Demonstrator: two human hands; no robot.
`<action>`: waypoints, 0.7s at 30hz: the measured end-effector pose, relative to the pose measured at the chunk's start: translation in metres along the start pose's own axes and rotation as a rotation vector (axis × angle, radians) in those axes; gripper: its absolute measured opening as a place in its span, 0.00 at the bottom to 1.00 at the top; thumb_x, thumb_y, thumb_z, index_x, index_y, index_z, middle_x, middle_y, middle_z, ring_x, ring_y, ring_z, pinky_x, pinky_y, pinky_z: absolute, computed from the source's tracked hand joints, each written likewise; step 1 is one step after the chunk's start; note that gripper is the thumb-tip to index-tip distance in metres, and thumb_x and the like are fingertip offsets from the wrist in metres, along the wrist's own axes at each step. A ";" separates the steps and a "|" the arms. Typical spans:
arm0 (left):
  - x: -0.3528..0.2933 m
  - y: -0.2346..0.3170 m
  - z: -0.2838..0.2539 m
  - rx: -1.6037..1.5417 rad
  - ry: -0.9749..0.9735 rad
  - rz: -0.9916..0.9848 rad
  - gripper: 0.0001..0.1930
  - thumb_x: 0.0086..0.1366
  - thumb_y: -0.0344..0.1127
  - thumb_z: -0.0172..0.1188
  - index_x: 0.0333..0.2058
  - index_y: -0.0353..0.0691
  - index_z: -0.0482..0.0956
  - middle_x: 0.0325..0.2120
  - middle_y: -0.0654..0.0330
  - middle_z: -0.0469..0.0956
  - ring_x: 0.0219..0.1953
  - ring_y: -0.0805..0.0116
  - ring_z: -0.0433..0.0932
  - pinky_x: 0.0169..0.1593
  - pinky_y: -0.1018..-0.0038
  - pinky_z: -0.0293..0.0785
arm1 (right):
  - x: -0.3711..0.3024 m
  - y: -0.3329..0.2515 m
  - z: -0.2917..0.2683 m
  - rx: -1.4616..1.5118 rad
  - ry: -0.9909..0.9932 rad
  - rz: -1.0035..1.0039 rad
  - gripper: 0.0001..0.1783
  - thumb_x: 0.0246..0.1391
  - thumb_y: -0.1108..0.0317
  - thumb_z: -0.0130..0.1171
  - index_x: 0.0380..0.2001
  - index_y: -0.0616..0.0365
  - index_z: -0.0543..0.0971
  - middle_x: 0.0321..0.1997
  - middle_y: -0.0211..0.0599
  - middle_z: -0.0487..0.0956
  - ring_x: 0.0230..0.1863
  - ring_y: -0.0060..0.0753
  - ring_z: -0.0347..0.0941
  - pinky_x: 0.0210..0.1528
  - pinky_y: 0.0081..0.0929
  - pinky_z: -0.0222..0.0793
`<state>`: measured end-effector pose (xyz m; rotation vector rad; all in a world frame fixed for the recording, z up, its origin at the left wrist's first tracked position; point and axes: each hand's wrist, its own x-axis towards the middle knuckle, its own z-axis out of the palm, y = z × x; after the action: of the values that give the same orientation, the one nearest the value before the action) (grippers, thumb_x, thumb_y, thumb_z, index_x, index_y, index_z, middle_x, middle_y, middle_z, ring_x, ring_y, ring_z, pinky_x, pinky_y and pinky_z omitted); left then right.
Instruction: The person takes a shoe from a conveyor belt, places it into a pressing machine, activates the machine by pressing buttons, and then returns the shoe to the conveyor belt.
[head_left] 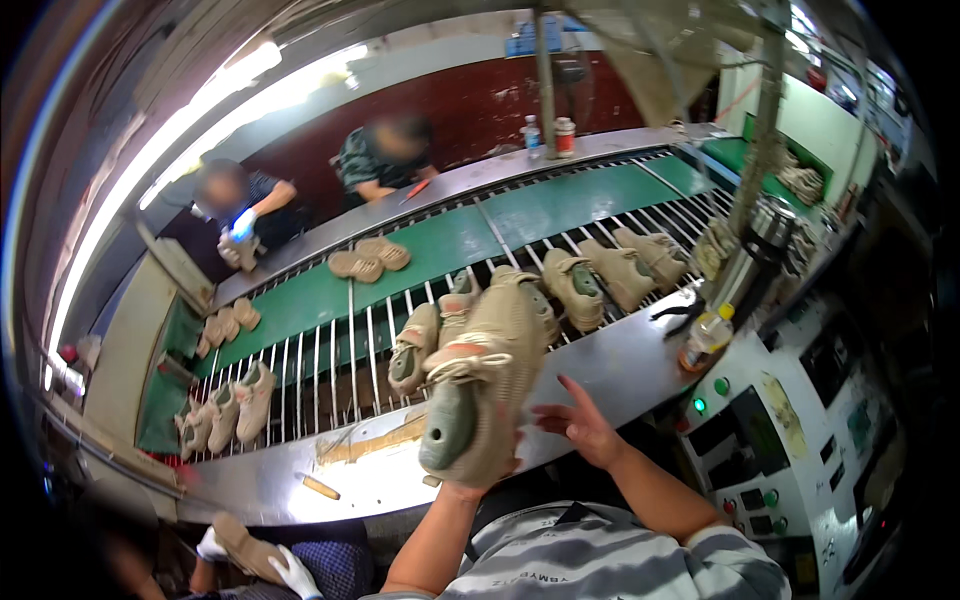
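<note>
My left hand point(470, 478) grips a beige knit shoe point(490, 370) from below and holds it up over the metal counter point(610, 375), toe pointing away. A green last fills the shoe's opening, and its laces hang loose. My right hand point(580, 425) is open beside the shoe's heel, fingers spread, not touching it. Just beyond, several more beige shoes point(600, 280) lie on the rod conveyor point(330, 370).
Two shoe soles point(368, 260) ride the green belt point(440, 250). A small bottle point(705, 338) and pliers point(683, 312) sit on the counter at right, next to a control panel point(780, 440). Two people work across the line; a gloved person at lower left holds a shoe point(245, 548).
</note>
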<state>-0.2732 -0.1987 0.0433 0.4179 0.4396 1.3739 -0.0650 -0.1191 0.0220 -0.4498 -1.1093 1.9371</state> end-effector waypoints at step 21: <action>0.093 -0.131 0.132 1.146 -0.492 -0.077 0.11 0.68 0.33 0.53 0.40 0.32 0.80 0.40 0.54 0.80 0.45 0.65 0.77 0.51 0.69 0.71 | -0.185 -0.032 -0.099 0.599 0.256 0.021 0.41 0.50 0.49 0.49 0.64 0.61 0.59 0.62 0.48 0.68 0.61 0.44 0.67 0.63 0.42 0.62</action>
<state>-0.0806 -0.1296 0.0813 1.6094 0.7908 0.7760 0.1228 -0.2066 -0.0228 -0.3593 -0.3326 2.0424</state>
